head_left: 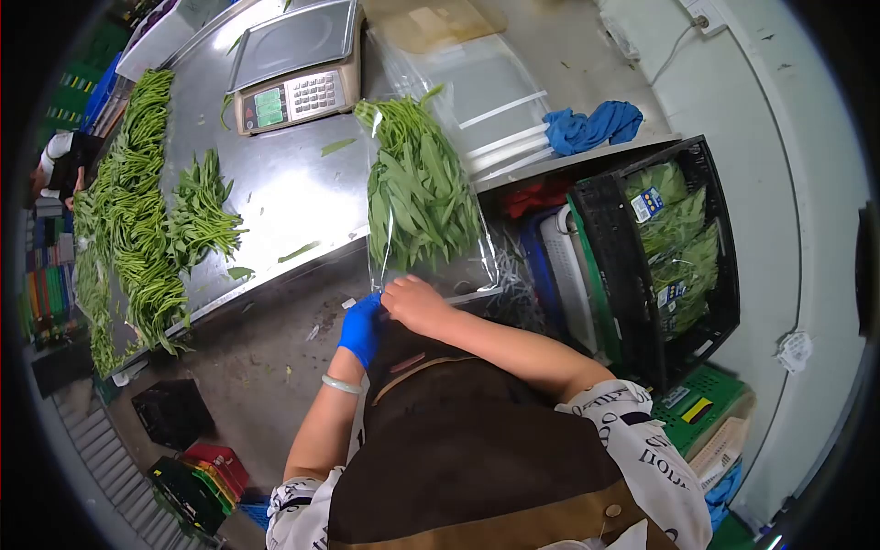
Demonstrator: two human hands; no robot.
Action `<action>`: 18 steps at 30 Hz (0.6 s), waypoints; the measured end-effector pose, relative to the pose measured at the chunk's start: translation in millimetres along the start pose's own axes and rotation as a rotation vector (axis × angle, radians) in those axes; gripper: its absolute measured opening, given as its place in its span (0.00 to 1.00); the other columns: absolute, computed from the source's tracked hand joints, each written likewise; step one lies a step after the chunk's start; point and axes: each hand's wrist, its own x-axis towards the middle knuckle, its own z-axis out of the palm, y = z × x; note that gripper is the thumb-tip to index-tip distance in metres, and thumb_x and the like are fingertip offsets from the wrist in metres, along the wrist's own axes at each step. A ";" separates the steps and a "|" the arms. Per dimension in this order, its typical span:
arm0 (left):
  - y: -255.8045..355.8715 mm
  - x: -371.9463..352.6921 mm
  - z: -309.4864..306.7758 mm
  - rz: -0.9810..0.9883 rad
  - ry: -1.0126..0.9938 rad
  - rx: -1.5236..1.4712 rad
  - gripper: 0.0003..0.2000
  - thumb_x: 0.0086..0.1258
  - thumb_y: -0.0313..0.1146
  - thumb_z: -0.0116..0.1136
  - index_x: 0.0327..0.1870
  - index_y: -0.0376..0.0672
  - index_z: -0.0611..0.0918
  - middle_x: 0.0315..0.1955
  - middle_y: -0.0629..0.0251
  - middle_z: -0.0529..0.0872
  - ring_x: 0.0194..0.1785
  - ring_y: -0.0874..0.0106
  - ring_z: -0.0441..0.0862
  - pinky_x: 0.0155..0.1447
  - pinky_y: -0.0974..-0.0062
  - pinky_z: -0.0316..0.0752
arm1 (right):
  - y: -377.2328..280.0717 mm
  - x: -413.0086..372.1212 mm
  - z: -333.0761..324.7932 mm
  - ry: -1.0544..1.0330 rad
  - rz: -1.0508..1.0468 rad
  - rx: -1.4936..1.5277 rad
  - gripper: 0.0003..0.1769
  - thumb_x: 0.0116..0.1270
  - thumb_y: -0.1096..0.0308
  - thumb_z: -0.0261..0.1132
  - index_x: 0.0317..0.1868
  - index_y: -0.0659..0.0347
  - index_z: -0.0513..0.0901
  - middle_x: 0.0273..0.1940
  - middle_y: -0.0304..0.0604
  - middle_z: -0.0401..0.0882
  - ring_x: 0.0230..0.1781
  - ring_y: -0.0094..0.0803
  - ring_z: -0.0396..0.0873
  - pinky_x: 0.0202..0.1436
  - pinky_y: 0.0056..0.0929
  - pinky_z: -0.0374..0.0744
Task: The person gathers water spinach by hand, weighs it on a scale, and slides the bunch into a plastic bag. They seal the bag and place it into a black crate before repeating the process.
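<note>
A clear plastic bag [426,192] full of leafy green vegetables lies over the front edge of the metal table, its end towards my body. My left hand [361,330], in a blue glove, is closed on the bag's near left corner. My bare right hand [414,304] is beside it, fingers curled on the bag's near edge. The two hands almost touch. Left of the bag, a small loose bunch of greens [203,211] rests on the table.
A digital scale [295,96] stands behind the bag. Long heaps of greens [142,211] line the table's left side. At right, a black crate [683,257] holds bagged greens. A blue cloth [594,127] lies at the back right. Part of another person [64,170] shows at far left.
</note>
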 end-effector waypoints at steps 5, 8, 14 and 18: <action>-4.4 6.1 -2.7 0.061 0.126 0.095 0.10 0.70 0.32 0.50 0.44 0.37 0.80 0.38 0.61 0.84 0.46 0.69 0.81 0.54 0.69 0.75 | -5.0 -11.1 -23.3 -0.149 -0.168 0.009 0.05 0.57 0.67 0.61 0.32 0.58 0.78 0.34 0.40 0.75 0.42 0.36 0.73 0.46 0.33 0.71; 13.8 -5.9 5.6 0.168 0.014 0.256 0.13 0.73 0.33 0.48 0.46 0.32 0.79 0.41 0.56 0.85 0.50 0.66 0.81 0.56 0.69 0.75 | 3.8 -59.8 -38.5 -0.157 -0.181 -0.015 0.04 0.60 0.67 0.59 0.32 0.57 0.78 0.34 0.39 0.75 0.42 0.36 0.74 0.46 0.34 0.72; 33.7 -14.1 -8.1 0.098 -0.197 0.273 0.16 0.74 0.33 0.47 0.56 0.33 0.76 0.50 0.51 0.82 0.53 0.62 0.80 0.58 0.67 0.74 | 108.4 -296.6 32.4 -1.146 0.702 -0.296 0.14 0.59 0.68 0.57 0.46 0.58 0.78 0.45 0.42 0.79 0.44 0.42 0.80 0.42 0.43 0.80; 32.6 6.9 -26.5 0.903 0.195 1.292 0.20 0.69 0.32 0.53 0.62 0.42 0.73 0.57 0.57 0.78 0.59 0.61 0.76 0.63 0.63 0.69 | 81.6 -191.0 -56.0 -0.104 0.504 -0.329 0.18 0.58 0.71 0.57 0.51 0.57 0.76 0.51 0.42 0.75 0.59 0.39 0.69 0.58 0.37 0.70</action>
